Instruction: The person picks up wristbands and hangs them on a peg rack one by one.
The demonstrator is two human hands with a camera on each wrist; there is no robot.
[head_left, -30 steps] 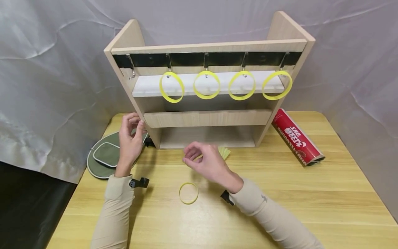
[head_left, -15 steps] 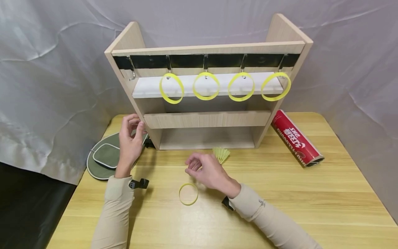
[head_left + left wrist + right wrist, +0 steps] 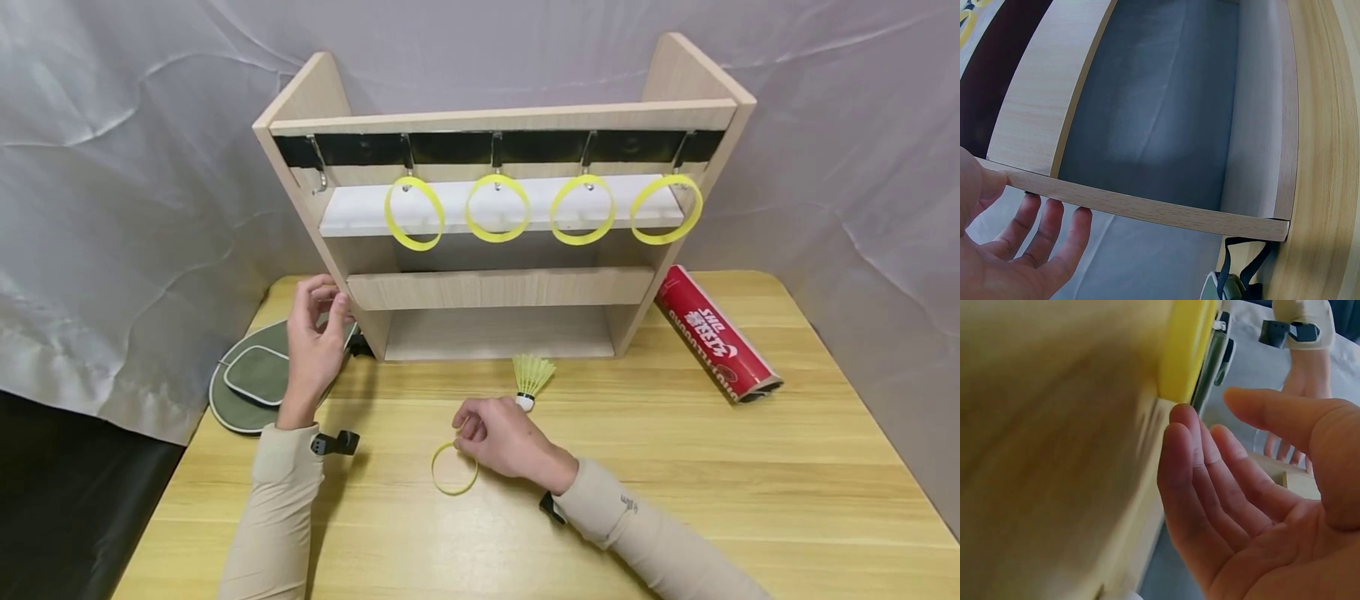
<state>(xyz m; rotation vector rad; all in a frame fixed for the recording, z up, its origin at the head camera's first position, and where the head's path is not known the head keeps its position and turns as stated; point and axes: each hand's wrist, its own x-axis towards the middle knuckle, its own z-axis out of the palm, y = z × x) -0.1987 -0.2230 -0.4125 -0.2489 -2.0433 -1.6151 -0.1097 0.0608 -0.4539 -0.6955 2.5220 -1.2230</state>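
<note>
My left hand (image 3: pixel 315 350) grips the left side panel of a small wooden shelf (image 3: pixel 495 287). In the left wrist view its thumb lies over the panel's edge (image 3: pixel 1141 203), with the fingertips against the outer face. A thin yellow ring (image 3: pixel 454 493) lies flat on the table. Beside it hovers my right hand (image 3: pixel 506 442), fingers loosely bent, thumb apart, fingertips right at the ring's far edge. The right wrist view shows nothing between thumb and fingers, with the yellow ring (image 3: pixel 1186 350) just beyond the fingertips. Several yellow rings (image 3: pixel 417 246) hang from metal hooks along the shelf's black strip.
The leftmost hook (image 3: pixel 322 179) bears no ring. A yellow shuttlecock (image 3: pixel 532 379) lies in front of the shelf, just beyond my right hand. To the right rests a red tube (image 3: pixel 720 337); a green bag with white piping (image 3: pixel 255 375) lies at the left, partly under my left arm.
My right hand has come down and back from in front of the shelf to the ring on the table, uncovering the shuttlecock. My left hand keeps its place on the panel.
</note>
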